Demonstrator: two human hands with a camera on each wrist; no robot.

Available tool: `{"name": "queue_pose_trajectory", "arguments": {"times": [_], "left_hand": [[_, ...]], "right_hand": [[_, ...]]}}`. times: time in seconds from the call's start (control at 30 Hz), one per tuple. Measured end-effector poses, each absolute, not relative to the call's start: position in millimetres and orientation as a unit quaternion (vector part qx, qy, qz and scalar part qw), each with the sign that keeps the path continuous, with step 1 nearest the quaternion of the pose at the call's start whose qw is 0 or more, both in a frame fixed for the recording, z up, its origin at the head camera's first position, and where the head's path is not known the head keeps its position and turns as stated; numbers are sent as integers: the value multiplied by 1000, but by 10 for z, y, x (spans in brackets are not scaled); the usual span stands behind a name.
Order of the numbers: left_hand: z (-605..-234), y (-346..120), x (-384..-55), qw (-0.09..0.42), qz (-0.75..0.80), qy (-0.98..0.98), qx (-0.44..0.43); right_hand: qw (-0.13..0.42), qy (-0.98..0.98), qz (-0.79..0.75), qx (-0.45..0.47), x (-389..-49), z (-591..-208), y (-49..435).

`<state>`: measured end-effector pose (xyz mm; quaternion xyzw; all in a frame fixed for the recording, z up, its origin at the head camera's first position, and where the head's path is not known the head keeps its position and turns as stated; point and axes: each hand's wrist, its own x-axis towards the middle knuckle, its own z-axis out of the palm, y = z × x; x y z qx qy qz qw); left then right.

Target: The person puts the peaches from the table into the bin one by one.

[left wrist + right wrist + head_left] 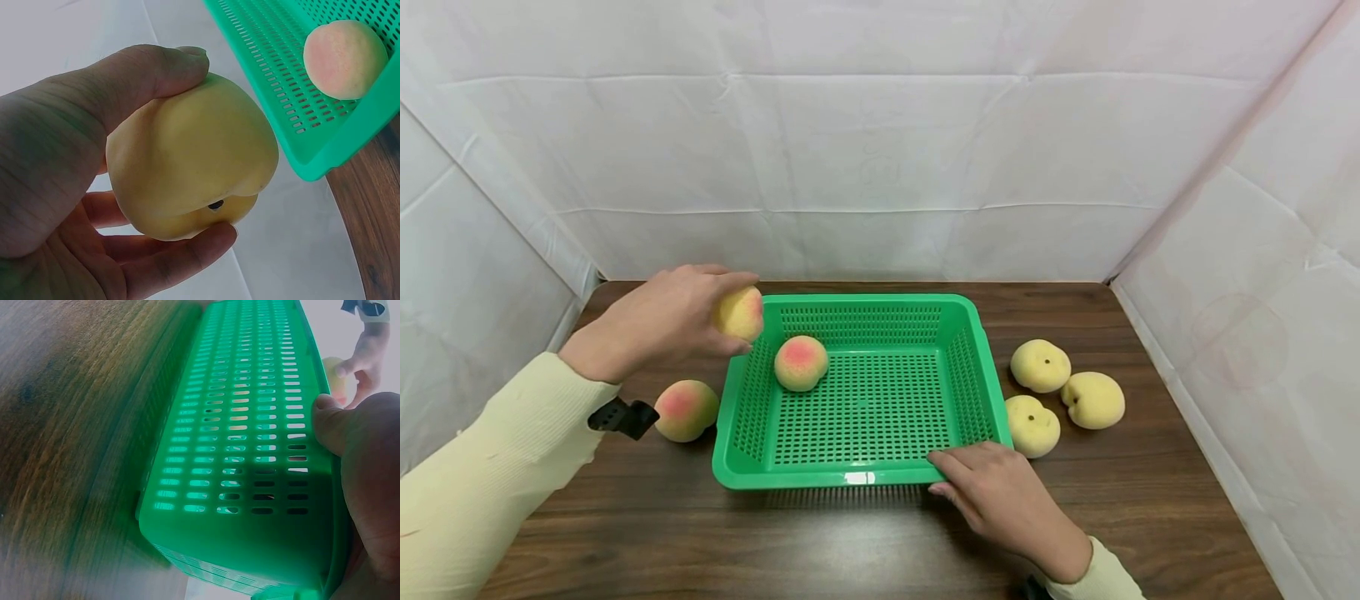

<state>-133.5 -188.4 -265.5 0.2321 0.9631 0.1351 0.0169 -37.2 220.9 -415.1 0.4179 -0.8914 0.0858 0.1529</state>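
A yellow peach with a pink blush is gripped in my left hand, raised beside the back left corner of the green plastic basket. The left wrist view shows thumb and fingers around this peach, its dark stem pit facing the camera. Inside the basket, toward the left, lies a pink-topped peach. My right hand holds the basket's front right corner, thumb on the rim in the right wrist view; its other fingers are partly hidden there.
Left of the basket, a red and green peach rests on the dark wooden table. To the right sit three pale yellow peaches: a back one, a front one and a right one. White sheeting encloses the table's back and sides.
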Motion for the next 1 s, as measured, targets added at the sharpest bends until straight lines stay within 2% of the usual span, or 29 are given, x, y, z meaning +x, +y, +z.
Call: {"name": "queue_pose_trajectory", "arguments": {"times": [1.0], "left_hand": [[-2613, -1780, -1392, 37, 127, 961, 243]], "right_hand": [[162, -889, 84, 421, -372, -4166, 2211]]}}
